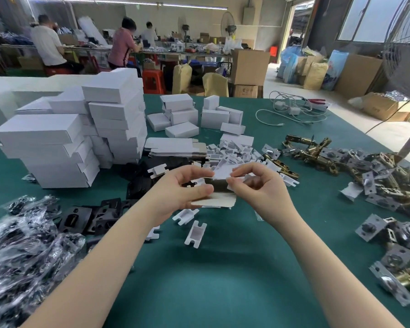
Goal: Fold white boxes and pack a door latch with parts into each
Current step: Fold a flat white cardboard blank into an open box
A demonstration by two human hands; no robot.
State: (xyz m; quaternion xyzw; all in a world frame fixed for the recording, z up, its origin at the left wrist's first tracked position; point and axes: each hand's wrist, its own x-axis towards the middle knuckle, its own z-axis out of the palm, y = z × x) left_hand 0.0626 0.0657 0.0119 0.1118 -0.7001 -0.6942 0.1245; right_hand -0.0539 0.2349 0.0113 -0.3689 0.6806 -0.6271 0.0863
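Observation:
I hold a partly folded white box (219, 201) above the green table (218, 280), its open dark inside facing me. My left hand (182, 189) grips its left side, thumb across the front. My right hand (258, 183) pinches a white flap at the box's top right. Flat unfolded box blanks (173, 147) lie in a stack just behind. Brass door latches (317, 155) with silver faceplates spread over the right. Black plates (92, 216) and bagged parts (21, 245) lie at the left.
Tall stacks of closed white boxes (81, 136) stand at the left, smaller folded boxes (187, 114) at the back. Small white cardboard inserts (234, 152) are heaped in the middle, with a few loose near my wrists. White cables (291, 112) lie at the far right. People work at benches behind.

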